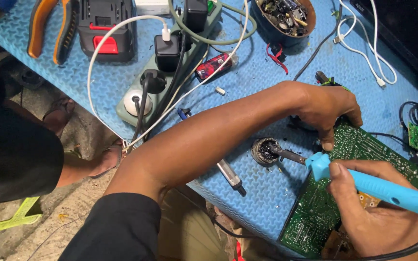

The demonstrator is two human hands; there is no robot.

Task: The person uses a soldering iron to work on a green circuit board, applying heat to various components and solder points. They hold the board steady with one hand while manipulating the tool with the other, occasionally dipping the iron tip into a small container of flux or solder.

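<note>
Mat (pixel 267 203) of blue ribbed rubber across most of the frame, crowded with gear. Noted a green circuit board (pixel 315 212) at lower right, overhanging the mat's near edge. Noted a grey-green power strip (pixel 163 92) at upper centre, loaded with plugs, a black battery pack (pixel 105 29) and orange-handled pliers (pixel 49 26) at upper left, and a dark bowl of loose parts (pixel 286 17) at the top edge.

Judged the step as dressing the iron's tip between joints on the board. Pointed the blue soldering iron (pixel 388 191) up and left, off the board, with its metal tip sunk in a small round tin of dark paste (pixel 265 151) on the mat, near the board's upper left corner. Would call, for the next move, for a short, steady swing of the tip back over the board's edge and a firm hold on the board against shifting.

Stretched the left arm from lower left across to right of centre, elbow bent, wrist dropped. Pinned the board's upper corner under the left hand (pixel 330 108), fingers curled down, thumb tip at the edge. Gripped the iron pen-fashion in the right hand (pixel 373 222), thumb on top near the front collar, fingers wrapped beneath, black cord trailing to the lower right. Hands apart, each clamped on its own thing.
</note>
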